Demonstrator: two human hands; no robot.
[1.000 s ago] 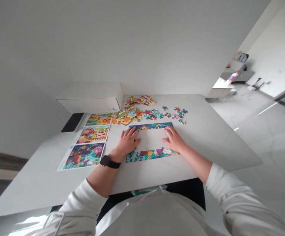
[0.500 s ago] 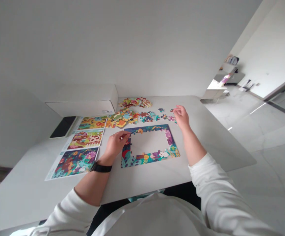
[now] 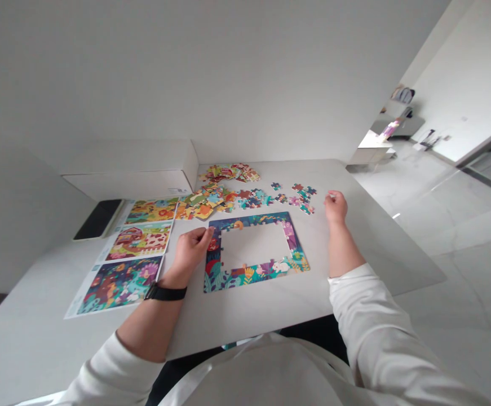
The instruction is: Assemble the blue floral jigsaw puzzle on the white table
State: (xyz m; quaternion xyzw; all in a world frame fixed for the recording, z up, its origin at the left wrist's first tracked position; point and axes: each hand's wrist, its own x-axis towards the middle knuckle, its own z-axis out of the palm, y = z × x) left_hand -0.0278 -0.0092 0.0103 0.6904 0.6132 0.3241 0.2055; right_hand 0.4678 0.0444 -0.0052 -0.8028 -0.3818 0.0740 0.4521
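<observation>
A jigsaw frame (image 3: 254,269), assembled only along its border, lies on the white table (image 3: 355,237) with bare table inside it. My left hand (image 3: 189,252), a black watch on its wrist, rests with curled fingers against the frame's left edge. My right hand (image 3: 335,205) hovers to the right of a few loose pieces (image 3: 303,198), fingers pinched together; what they hold is too small to name. A heap of loose pieces (image 3: 220,197) lies behind the frame.
Three picture sheets (image 3: 139,241) lie in a column left of the frame. A white box (image 3: 135,169) stands at the back left with a black phone (image 3: 98,219) beside it. A second pile of pieces (image 3: 228,172) sits near the wall.
Both hands came off the frame's top strip, and the frame now shows its left and right sides. My right hand went to the loose pieces, then further right. The camera shifted.
</observation>
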